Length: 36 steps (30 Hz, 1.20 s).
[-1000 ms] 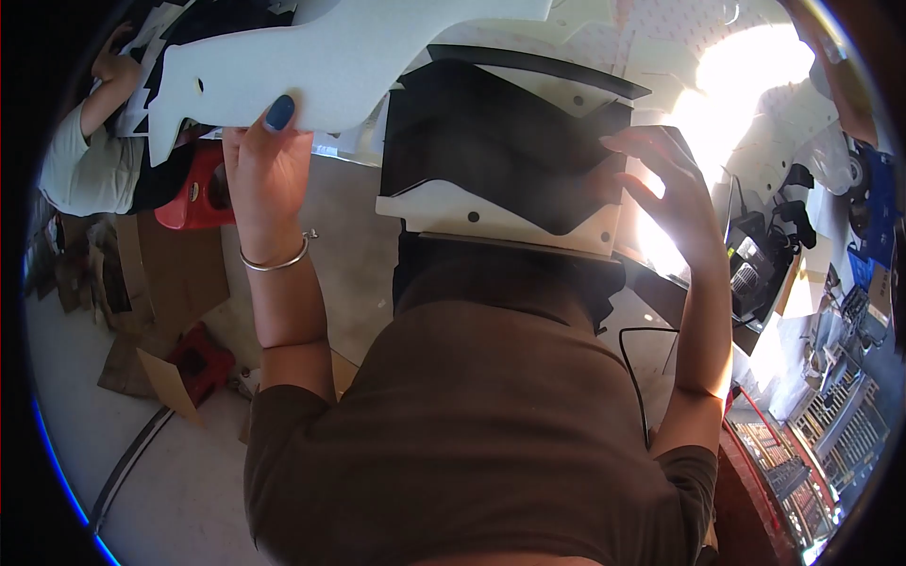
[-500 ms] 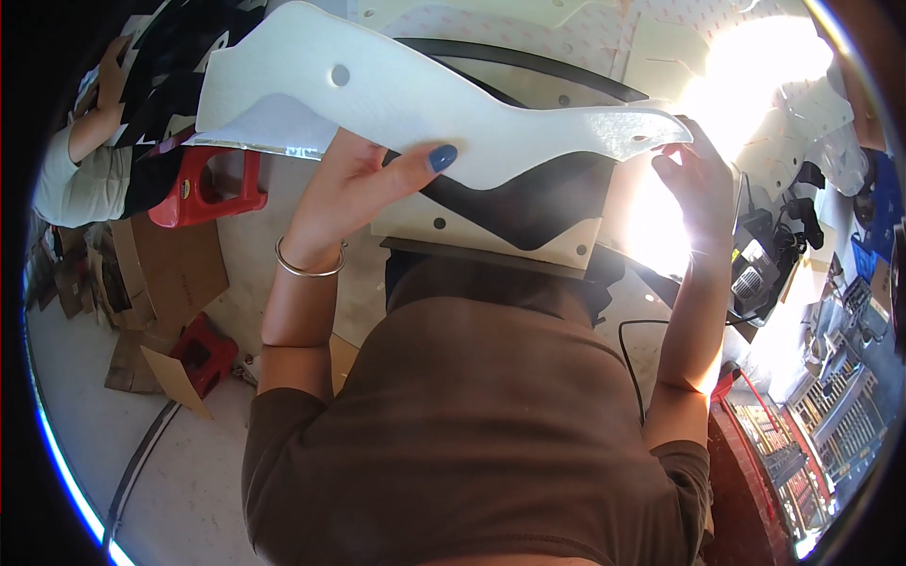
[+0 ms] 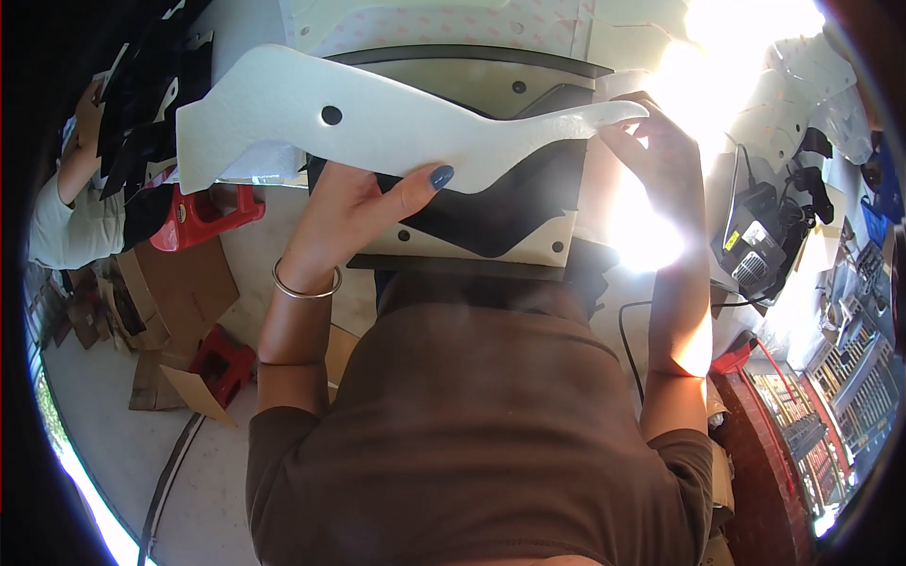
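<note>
Brown shirt [image 3: 472,406]: nearest of all, filling the lower middle of the view.
Silver bracelet [image 3: 307,294]: loose around the left wrist.
Left hand [image 3: 354,208]: gripping; the blue-nailed thumb presses the top face at the lower edge, the other fingers mostly hidden underneath.
Right hand [image 3: 665,146]: fingers slightly parted about the narrow tip and touching it; glare and overlap mean I cannot tell whether they pinch.
White panel [image 3: 377,123]: held between both hands, wide end left, tip right, round hole toward the wide end. Support near the middle and at the tip probably stops so long and thin a piece from sagging.
Dark sheet [image 3: 491,222]: below the panel, wavy-edged, lying over a cream plate [image 3: 434,247] with round holes. Their curves run roughly along the panel's, perhaps why it is held at this slant; contact with the panel is unclear.
Pale printed sheet [image 3: 444,28]: beyond the plate, at the top.
Black device [image 3: 755,250]: off to the right, cables beside it.
Red plastic stool [image 3: 179,222]: left, near a cardboard box [image 3: 193,288].
Co-worker [image 3: 66,226]: far left, a hand by some dark pieces [image 3: 142,104].
</note>
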Tool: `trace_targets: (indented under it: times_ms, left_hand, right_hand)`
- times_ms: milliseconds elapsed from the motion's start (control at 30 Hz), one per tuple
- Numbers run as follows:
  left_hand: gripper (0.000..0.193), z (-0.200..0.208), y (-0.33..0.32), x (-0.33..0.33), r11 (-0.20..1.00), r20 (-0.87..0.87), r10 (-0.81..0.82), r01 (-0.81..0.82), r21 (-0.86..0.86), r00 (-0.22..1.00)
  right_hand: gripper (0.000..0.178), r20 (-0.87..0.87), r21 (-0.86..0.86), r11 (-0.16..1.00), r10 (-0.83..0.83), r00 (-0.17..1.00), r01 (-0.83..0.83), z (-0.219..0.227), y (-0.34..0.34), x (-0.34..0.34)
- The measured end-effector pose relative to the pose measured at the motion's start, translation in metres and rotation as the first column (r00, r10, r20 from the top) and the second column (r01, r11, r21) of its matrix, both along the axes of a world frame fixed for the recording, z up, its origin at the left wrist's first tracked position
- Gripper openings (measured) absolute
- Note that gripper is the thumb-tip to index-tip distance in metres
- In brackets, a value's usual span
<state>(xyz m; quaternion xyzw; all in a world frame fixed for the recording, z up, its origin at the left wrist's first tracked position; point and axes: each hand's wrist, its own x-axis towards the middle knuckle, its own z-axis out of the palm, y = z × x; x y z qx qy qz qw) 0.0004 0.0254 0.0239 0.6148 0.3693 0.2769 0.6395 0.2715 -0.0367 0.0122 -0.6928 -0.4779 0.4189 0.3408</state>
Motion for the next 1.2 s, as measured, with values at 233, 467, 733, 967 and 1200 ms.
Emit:
trace_targets:
  times_ms: [233, 467, 733, 967, 1200]
  left_hand:
    - [0.028, 0.002, -0.008, 0.003, 1.0, -0.05, 0.013, -0.012, 0.019, 0.999]
    - [0.031, 0.005, -0.017, 0.019, 0.931, -0.358, 0.077, 0.062, 0.361, 0.93]
    - [0.02, 0.008, -0.013, 0.026, 0.622, -0.526, 0.238, 0.288, 0.728, 0.816]
    - [0.021, 0.006, -0.018, 0.036, 0.638, -0.597, 0.165, 0.377, 0.672, 0.785]
    - [0.021, 0.0, -0.02, 0.042, 0.72, -0.522, 0.125, 0.285, 0.633, 0.844]
  right_hand:
    - [0.027, -0.182, 0.104, 0.994, -0.021, 0.983, 0.04, -0.009, -0.001, 0.0]
    - [0.021, -0.354, 0.115, 0.98, -0.113, 0.928, 0.163, -0.007, 0.003, -0.003]
    - [0.016, 0.051, 0.307, 0.947, -0.117, 0.992, 0.096, -0.029, -0.002, -0.007]
    - [0.011, 0.254, 0.323, 0.946, -0.125, 0.959, 0.037, -0.044, -0.012, -0.004]
    - [0.011, 0.355, 0.407, 0.914, -0.145, 0.923, -0.013, -0.05, -0.009, -0.007]
